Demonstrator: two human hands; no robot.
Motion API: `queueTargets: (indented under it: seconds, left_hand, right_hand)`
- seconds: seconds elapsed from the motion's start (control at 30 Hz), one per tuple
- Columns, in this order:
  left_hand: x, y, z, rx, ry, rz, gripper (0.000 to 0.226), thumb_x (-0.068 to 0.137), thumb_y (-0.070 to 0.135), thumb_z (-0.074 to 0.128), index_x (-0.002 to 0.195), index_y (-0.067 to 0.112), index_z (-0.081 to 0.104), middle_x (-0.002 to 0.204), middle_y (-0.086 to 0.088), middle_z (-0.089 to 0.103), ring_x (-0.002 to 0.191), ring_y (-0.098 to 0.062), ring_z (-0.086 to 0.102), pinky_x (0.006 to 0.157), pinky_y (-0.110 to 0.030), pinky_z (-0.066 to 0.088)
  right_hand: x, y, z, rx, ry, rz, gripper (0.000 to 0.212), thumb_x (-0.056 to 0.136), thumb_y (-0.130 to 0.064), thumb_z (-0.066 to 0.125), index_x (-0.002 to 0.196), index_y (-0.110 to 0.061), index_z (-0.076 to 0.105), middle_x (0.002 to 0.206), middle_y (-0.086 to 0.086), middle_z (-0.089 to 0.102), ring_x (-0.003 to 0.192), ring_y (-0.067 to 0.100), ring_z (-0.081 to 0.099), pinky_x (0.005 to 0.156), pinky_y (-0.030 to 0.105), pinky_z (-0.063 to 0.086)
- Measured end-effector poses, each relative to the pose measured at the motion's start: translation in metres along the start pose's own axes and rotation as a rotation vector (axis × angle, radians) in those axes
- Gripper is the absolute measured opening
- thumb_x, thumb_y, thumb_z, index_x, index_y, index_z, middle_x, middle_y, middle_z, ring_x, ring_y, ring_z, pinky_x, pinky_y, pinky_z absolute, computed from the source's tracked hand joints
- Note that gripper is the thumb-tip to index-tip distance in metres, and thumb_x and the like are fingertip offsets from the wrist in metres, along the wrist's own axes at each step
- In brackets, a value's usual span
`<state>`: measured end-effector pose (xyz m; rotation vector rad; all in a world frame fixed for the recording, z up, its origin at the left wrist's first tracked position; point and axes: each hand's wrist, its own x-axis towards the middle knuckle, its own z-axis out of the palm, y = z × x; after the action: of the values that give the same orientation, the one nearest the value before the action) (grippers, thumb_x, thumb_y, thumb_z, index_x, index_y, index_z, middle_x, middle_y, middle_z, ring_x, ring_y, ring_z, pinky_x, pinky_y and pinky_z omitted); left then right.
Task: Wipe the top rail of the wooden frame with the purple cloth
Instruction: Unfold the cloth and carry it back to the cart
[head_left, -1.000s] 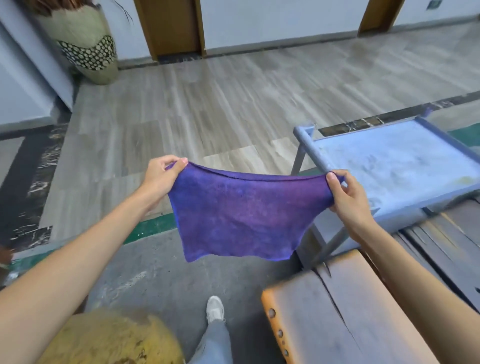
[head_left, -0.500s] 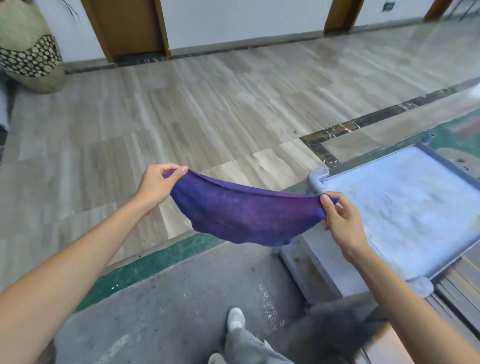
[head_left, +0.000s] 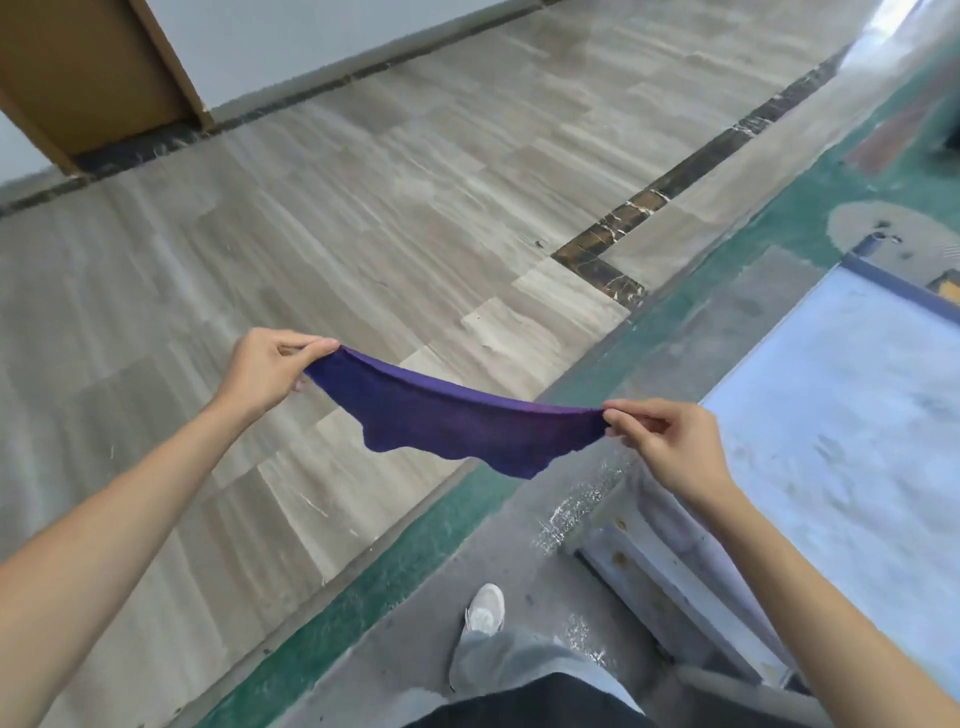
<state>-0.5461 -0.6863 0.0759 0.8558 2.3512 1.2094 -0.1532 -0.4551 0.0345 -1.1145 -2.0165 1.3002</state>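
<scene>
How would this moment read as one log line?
left hand: pinching cloth corner | right hand: pinching other corner | purple cloth: stretched midair | wiping: not begun

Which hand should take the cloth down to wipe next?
Right, probably. The right hand pinches the purple cloth right beside the pale blue frame; the left hand holds the other corner out over the floor, farther away.

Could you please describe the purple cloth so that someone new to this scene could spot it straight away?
Start from the grey-brown tiled floor and find the two bare arms reaching out. Between the left hand and right hand hangs the purple cloth, pinched at its corners and sagging. It is the only purple thing here.
</scene>
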Motion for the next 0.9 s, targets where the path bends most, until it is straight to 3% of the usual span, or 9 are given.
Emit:
queueTargets:
  seconds: [0.1, 0.2, 0.4, 0.47, 0.53, 0.67, 0.77, 0.83, 0.9]
  left_hand:
    - [0.055, 0.006, 0.017, -0.044, -0.050, 0.016, 0.010, 0.083, 0.029, 0.077, 0.080, 0.037, 0.082, 0.078, 0.008, 0.079, 0.072, -0.013, 0.076, 0.076, -0.020, 0.057]
    - [0.108, 0.021, 0.046, -0.032, -0.154, 0.051, 0.019, 0.084, 0.023, 0.077, 0.076, 0.040, 0.081, 0.080, 0.013, 0.078, 0.078, -0.013, 0.077, 0.077, -0.015, 0.057]
    - [0.238, 0.066, 0.141, 0.032, -0.358, 0.153, 0.031, 0.089, 0.019, 0.071, 0.074, 0.044, 0.079, 0.075, 0.019, 0.076, 0.078, -0.008, 0.076, 0.080, -0.023, 0.057]
    - [0.279, 0.087, 0.185, 0.078, -0.452, 0.209, 0.027, 0.091, 0.017, 0.069, 0.074, 0.036, 0.078, 0.074, 0.012, 0.077, 0.075, -0.006, 0.075, 0.080, -0.023, 0.057]
    - [0.319, 0.112, 0.234, 0.109, -0.525, 0.288, 0.019, 0.092, 0.018, 0.067, 0.078, 0.029, 0.074, 0.080, 0.003, 0.077, 0.074, -0.009, 0.076, 0.080, -0.032, 0.057]
    - [0.378, 0.169, 0.315, 0.147, -0.679, 0.452, 0.011, 0.093, 0.020, 0.065, 0.087, 0.020, 0.075, 0.082, 0.000, 0.076, 0.073, -0.014, 0.075, 0.079, -0.039, 0.058]
    - [0.404, 0.222, 0.371, 0.165, -0.769, 0.609, 0.011, 0.093, 0.022, 0.065, 0.088, 0.020, 0.074, 0.082, 0.005, 0.075, 0.075, -0.011, 0.072, 0.074, -0.030, 0.056]
    - [0.414, 0.257, 0.407, 0.149, -0.832, 0.722, 0.010, 0.093, 0.021, 0.064, 0.088, 0.021, 0.073, 0.083, 0.004, 0.073, 0.079, -0.013, 0.070, 0.074, -0.024, 0.054]
    - [0.411, 0.294, 0.440, 0.112, -0.889, 0.845, 0.016, 0.093, 0.019, 0.064, 0.083, 0.031, 0.069, 0.081, 0.008, 0.069, 0.077, -0.001, 0.066, 0.074, -0.011, 0.050]
  right_hand:
    - [0.035, 0.001, -0.003, -0.039, 0.045, 0.021, 0.016, 0.089, -0.020, 0.078, 0.088, -0.035, 0.080, 0.071, -0.012, 0.077, 0.070, 0.010, 0.076, 0.076, 0.031, 0.061]
    - [0.062, 0.008, -0.013, -0.074, 0.080, 0.066, 0.024, 0.088, -0.020, 0.077, 0.081, -0.042, 0.077, 0.070, -0.014, 0.077, 0.068, 0.009, 0.074, 0.074, 0.031, 0.060]
    - [0.093, 0.030, -0.040, -0.055, 0.212, 0.219, 0.025, 0.089, -0.019, 0.077, 0.079, -0.042, 0.079, 0.068, -0.010, 0.076, 0.065, 0.004, 0.073, 0.067, 0.013, 0.053]
    - [0.103, 0.040, -0.045, -0.040, 0.304, 0.295, 0.022, 0.089, -0.015, 0.077, 0.078, -0.034, 0.078, 0.067, -0.009, 0.076, 0.066, 0.008, 0.075, 0.067, 0.015, 0.055]
    - [0.114, 0.045, -0.049, -0.018, 0.390, 0.381, 0.020, 0.088, -0.010, 0.077, 0.078, -0.027, 0.078, 0.066, -0.005, 0.076, 0.063, 0.010, 0.075, 0.065, 0.018, 0.056]
    - [0.131, 0.036, -0.052, 0.077, 0.492, 0.548, 0.020, 0.081, -0.005, 0.074, 0.065, -0.016, 0.072, 0.065, 0.012, 0.070, 0.060, 0.020, 0.064, 0.065, 0.040, 0.055]
    - [0.137, 0.024, -0.052, 0.094, 0.566, 0.622, 0.014, 0.064, -0.019, 0.066, 0.051, -0.018, 0.060, 0.058, 0.013, 0.062, 0.054, 0.017, 0.052, 0.056, 0.032, 0.040]
    - [0.136, 0.019, -0.052, 0.091, 0.640, 0.633, 0.017, 0.060, -0.023, 0.061, 0.052, -0.010, 0.054, 0.052, 0.010, 0.053, 0.052, 0.014, 0.044, 0.052, 0.027, 0.032]
    - [0.131, 0.016, -0.050, 0.116, 0.739, 0.639, 0.023, 0.060, -0.020, 0.059, 0.054, -0.001, 0.048, 0.052, 0.007, 0.045, 0.052, 0.013, 0.038, 0.051, 0.025, 0.026]
